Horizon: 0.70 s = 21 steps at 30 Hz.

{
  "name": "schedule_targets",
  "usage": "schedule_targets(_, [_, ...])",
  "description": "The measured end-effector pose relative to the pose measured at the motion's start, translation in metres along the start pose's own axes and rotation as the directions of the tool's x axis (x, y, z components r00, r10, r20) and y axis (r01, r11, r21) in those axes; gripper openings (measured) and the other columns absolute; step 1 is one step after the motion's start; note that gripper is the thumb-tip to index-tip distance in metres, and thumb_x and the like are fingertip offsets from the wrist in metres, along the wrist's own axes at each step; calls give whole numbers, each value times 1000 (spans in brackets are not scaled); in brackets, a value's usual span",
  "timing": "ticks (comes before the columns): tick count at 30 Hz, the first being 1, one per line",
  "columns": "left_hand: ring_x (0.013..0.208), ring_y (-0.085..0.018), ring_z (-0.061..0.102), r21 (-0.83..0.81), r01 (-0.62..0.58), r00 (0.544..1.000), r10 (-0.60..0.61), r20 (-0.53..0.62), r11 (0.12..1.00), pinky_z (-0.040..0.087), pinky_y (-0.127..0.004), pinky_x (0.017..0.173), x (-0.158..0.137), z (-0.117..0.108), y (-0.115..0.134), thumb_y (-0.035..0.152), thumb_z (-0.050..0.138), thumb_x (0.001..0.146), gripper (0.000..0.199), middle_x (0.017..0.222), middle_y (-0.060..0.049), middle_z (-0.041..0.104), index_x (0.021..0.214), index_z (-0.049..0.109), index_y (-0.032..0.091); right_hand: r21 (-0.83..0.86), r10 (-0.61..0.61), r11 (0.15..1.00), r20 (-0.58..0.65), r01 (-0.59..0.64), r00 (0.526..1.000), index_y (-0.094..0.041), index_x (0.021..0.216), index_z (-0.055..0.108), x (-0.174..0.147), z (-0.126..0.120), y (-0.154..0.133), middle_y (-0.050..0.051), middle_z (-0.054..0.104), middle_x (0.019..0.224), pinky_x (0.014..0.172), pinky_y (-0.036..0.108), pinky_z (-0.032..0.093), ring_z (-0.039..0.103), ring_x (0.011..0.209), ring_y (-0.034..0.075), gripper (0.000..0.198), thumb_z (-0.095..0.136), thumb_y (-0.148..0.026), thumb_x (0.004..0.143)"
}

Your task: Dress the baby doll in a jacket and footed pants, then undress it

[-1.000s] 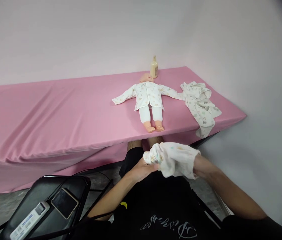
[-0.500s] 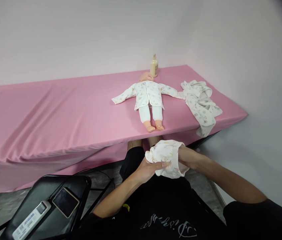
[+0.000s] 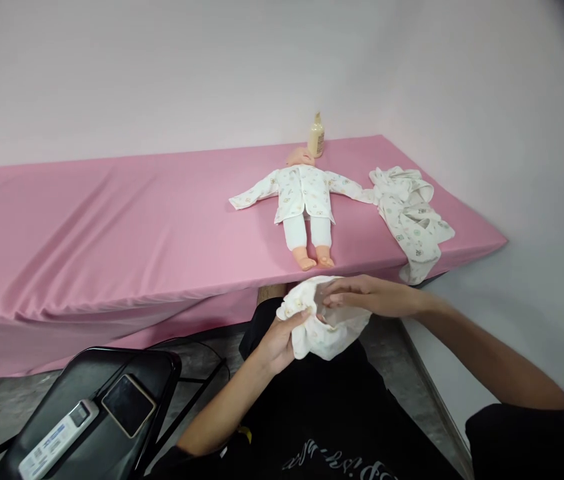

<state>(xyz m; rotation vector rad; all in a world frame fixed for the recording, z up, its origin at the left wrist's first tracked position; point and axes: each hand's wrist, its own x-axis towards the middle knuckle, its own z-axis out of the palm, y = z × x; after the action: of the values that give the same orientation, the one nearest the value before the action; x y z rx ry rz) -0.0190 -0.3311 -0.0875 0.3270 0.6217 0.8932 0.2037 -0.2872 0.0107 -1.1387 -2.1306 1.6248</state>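
Over my lap, my left hand (image 3: 282,339) grips the bunched left end of a small white printed baby garment (image 3: 335,341). Its thumb presses on top, and the other fingers are partly hidden beneath. My right hand (image 3: 362,295) is at the garment's wide opening, fingers stretched out and reaching over the inner cloth; I cannot tell how firmly they touch it. Beyond my hands, a baby doll (image 3: 305,193) lies on its back on the pink-covered table (image 3: 187,240). It wears a white printed jacket and white leggings, its arms spread and feet bare.
Another crumpled white printed garment (image 3: 409,217) lies right of the doll, hanging over the front edge. A pump bottle (image 3: 317,137) stands behind the doll's head. At lower left, a black folding chair (image 3: 107,363) holds a phone-like device (image 3: 129,405) and a white power strip-like bar (image 3: 59,440).
My right hand has come out of the garment's opening and now lies across its mouth. The garment has turned so its inside shows. My left hand still holds it. The view has shifted slightly.
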Motion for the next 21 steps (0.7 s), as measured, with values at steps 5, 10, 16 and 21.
schedule_targets(5, [100,-19,72,-251,-21,1000,20,-8,968,51,-34,106,16,-15,4,23,65,94,22,105,-9,75,111,70,10,-355,-181,934,-342,52,922,-24,131,64,17,-25,7,9,69,124,97,40,52,63,114,26,39,46,-41,101])
schedule_targets(10, [116,-23,68,-281,-11,1000,3,-29,960,44,-38,115,26,-11,2,23,56,98,30,117,-11,73,125,63,11,-866,-543,477,-154,152,825,-18,133,62,80,-50,22,16,57,140,106,51,45,54,129,30,46,43,-9,92])
schedule_targets(16, [116,-24,68,-262,-13,995,-15,-103,965,47,-37,112,33,3,15,25,58,97,39,118,-13,72,134,57,10,-941,-449,206,154,269,880,-17,130,65,136,-54,19,18,42,156,110,50,39,39,143,37,47,66,-23,84])
schedule_targets(21, [110,-23,71,-228,-58,993,34,-110,972,51,-34,107,38,8,26,27,66,92,38,111,-11,75,126,63,11,-919,-445,181,240,349,863,-21,117,70,154,-61,15,12,57,142,106,47,38,42,138,34,40,61,-12,79])
